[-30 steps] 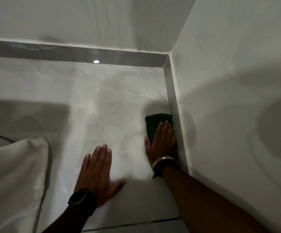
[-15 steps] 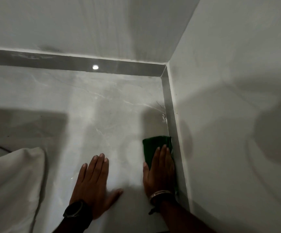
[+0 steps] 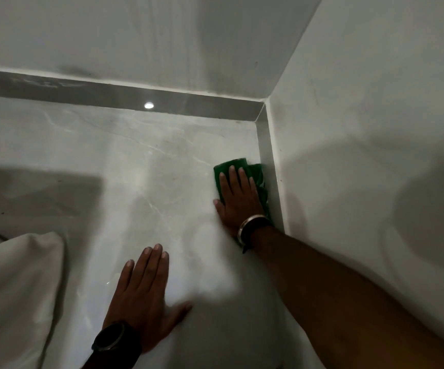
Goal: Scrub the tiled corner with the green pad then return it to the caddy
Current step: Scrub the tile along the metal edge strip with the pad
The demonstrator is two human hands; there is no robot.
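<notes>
A green pad (image 3: 256,173) lies flat on the grey marbled floor tile (image 3: 162,161), tight against the skirting strip of the right wall. My right hand (image 3: 238,198) presses down on it with fingers extended, covering most of the pad; a metal bangle is on that wrist. My left hand (image 3: 146,296) rests palm-down on the floor, nearer to me and to the left, fingers spread, holding nothing; a dark watch is on its wrist. The tiled corner (image 3: 262,115) is just beyond the pad. No caddy is in view.
White walls meet at the corner, with a grey skirting strip (image 3: 109,94) along the back wall and another along the right wall. A white cloth-like bundle (image 3: 16,288) lies on the floor at the lower left. A light reflection (image 3: 149,105) shows on the skirting.
My right hand has pushed the green pad forward along the right wall toward the corner, after pulling it back half a second ago. The left hand stays planted.
</notes>
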